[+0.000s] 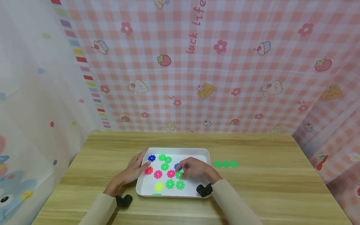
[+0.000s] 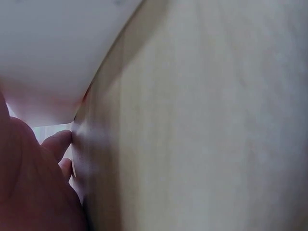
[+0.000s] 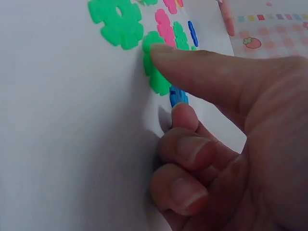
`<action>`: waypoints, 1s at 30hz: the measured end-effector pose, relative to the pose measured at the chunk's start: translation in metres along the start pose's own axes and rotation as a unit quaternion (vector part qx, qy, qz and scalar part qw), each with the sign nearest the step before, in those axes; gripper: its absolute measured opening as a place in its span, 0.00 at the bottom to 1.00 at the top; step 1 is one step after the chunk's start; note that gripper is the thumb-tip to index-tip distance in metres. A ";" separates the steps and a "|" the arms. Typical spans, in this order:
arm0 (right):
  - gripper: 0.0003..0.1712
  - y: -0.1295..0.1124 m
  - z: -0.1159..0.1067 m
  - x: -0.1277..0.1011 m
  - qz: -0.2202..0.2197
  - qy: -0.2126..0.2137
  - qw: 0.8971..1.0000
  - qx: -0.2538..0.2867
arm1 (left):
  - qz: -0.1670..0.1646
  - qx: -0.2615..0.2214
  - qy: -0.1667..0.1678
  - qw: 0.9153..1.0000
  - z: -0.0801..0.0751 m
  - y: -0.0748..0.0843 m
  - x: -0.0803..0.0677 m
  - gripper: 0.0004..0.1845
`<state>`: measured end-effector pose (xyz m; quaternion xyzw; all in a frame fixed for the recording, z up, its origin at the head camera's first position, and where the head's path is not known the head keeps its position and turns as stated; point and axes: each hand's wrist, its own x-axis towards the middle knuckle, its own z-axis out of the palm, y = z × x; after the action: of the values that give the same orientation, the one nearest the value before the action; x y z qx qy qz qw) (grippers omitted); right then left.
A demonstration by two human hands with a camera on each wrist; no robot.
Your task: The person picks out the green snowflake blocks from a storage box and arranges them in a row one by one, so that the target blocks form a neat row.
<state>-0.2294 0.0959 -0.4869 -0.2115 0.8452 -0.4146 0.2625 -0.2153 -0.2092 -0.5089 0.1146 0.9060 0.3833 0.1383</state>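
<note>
Blue snowflake piece (image 3: 178,95) lies on the white tray (image 1: 146,187) floor, pinched at its edge by the right hand (image 1: 195,168), thumb above, curled fingers below; green pieces (image 3: 118,21) just beside. Left hand (image 1: 135,170) rests flat on the tray's left rim, fingers released. Tray sits on the wooden counter (image 1: 267,187).

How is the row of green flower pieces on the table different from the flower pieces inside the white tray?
The row of green pieces lies on the bare table, right of the tray; the tray pieces lie inside it. The row is all green and its pieces sit edge to edge in a line; the tray pieces are blue, pink, yellow and green, and scattered. No hand touches the row; the right hand reaches among the tray pieces. Both are flat flower shapes.
</note>
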 end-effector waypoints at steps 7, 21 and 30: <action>0.10 -0.001 0.002 0.002 0.015 0.008 1.000 -0.006 | -0.003 0.003 -0.003 1.000 -0.001 0.001 0.000 0.40; 0.11 0.000 0.002 0.003 0.025 0.008 1.000 -0.004 | 0.004 0.006 0.000 1.000 0.000 -0.001 0.000 0.40; 0.11 -0.002 0.002 0.001 0.032 0.012 0.999 -0.002 | 0.005 -0.001 -0.004 1.000 0.001 -0.003 0.002 0.41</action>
<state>-0.2292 0.0932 -0.4869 -0.1799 0.8557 -0.4066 0.2647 -0.2170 -0.2095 -0.5121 0.1207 0.9046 0.3843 0.1397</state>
